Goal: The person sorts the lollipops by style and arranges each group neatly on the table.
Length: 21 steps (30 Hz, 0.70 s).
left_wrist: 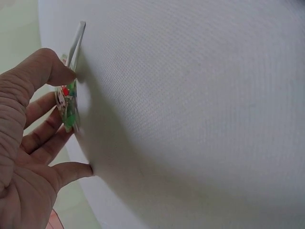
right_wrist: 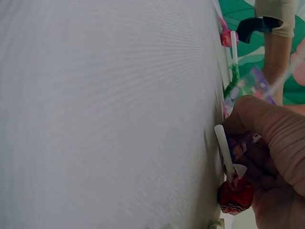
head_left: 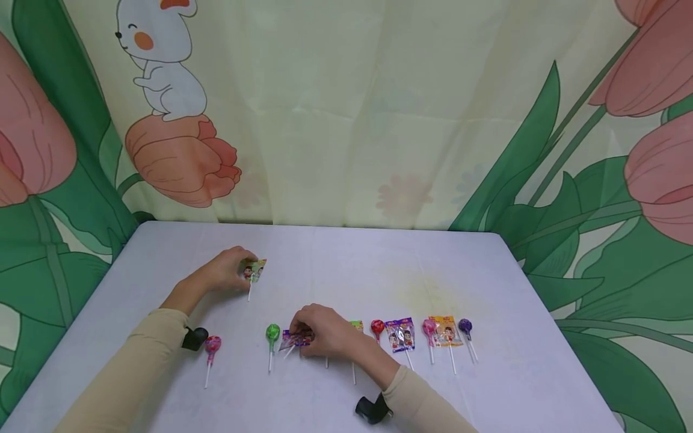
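Observation:
At the left rear of the table, my left hand pinches a flat green-wrapped lollipop, its white stick pointing down. In the left wrist view, the thumb and fingers hold that wrapper close to the cloth. Nearer the middle, my right hand grips a purple-wrapped lollipop by its packet, low over the table. A round green lollipop lies just left of it. Beneath the right hand, other sticks stick out, their heads partly hidden. A red lollipop sits beside the right fingers in the right wrist view.
Rightward lie a red lollipop, a purple packet lollipop, a pink one, an orange packet lollipop and a dark purple one. Another pink lollipop lies by the left sleeve. White cloth covers the table.

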### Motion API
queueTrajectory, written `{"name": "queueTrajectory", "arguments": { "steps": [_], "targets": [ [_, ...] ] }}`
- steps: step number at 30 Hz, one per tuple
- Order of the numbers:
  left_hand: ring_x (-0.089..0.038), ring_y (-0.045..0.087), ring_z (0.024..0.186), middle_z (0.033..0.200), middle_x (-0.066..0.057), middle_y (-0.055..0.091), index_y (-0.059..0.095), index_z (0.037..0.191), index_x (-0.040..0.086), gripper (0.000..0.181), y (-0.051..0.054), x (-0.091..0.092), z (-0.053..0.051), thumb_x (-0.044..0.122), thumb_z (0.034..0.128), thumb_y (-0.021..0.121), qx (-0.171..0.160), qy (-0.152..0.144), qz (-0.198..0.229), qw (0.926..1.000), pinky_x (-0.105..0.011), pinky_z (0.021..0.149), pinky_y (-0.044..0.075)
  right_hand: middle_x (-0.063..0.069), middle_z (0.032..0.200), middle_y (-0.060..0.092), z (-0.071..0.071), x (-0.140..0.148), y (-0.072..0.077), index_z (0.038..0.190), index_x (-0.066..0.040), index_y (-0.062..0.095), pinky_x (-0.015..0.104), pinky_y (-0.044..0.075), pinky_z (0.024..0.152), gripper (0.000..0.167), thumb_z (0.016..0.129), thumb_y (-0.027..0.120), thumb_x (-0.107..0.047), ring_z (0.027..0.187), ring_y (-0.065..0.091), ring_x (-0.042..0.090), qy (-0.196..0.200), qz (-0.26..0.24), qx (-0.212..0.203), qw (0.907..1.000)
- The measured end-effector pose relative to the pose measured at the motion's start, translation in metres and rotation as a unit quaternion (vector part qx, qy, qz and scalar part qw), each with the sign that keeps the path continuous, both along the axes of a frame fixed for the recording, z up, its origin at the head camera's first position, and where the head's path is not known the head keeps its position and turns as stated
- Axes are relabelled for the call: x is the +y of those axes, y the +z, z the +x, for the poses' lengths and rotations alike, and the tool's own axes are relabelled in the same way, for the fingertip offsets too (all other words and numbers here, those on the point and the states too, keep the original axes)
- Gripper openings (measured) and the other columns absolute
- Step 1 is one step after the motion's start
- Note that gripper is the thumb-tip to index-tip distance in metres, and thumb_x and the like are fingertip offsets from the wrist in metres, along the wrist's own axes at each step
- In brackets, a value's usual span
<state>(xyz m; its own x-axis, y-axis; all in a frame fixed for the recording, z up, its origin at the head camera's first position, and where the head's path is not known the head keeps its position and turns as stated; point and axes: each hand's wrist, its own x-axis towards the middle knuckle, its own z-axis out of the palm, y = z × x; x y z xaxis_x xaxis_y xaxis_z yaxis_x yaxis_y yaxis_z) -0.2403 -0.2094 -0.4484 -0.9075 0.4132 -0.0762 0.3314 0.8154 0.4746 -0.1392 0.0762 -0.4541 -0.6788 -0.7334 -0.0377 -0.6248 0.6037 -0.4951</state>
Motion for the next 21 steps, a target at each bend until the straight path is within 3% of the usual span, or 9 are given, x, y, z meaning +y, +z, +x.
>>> {"name": "queueTrajectory", "arguments": {
  "steps": [7,16,21],
  "targets": [
    [-0.035,0.059,0.108,0.117,-0.021,0.062,0.062,0.125,-0.008,0.061,0.002,-0.002,0.002,0.012,0.0741,0.088,0.001,-0.008,0.004,1.0000,-0.056,0.100,0.047,-0.007,0.114,0.066,0.001,0.003,0.003,0.120,-0.016,0.069,0.021,0.047,0.101,0.046,0.079,0.087,-0.021,0.112,0.057,0.008,0.011,0.030,0.034,0.9989],
    [-0.038,0.058,0.113,0.120,-0.022,0.063,0.062,0.126,-0.009,0.059,0.001,-0.002,0.002,0.010,0.0764,0.086,0.007,-0.018,0.009,0.9998,-0.057,0.103,0.046,-0.002,0.137,0.060,0.002,0.012,0.015,0.140,-0.013,0.059,0.025,0.041,0.111,0.070,0.075,0.086,-0.022,0.131,0.050,0.013,0.027,0.070,-0.015,0.9970],
    [-0.038,0.058,0.113,0.120,-0.022,0.063,0.062,0.126,-0.009,0.059,0.000,-0.002,0.002,0.011,0.0759,0.086,0.007,-0.018,0.007,0.9998,-0.056,0.103,0.046,-0.001,0.137,0.059,0.006,0.013,0.018,0.143,-0.012,0.056,0.025,0.040,0.111,0.075,0.077,0.085,-0.035,0.129,0.051,0.012,0.024,0.068,-0.017,0.9972]
  ]
}}
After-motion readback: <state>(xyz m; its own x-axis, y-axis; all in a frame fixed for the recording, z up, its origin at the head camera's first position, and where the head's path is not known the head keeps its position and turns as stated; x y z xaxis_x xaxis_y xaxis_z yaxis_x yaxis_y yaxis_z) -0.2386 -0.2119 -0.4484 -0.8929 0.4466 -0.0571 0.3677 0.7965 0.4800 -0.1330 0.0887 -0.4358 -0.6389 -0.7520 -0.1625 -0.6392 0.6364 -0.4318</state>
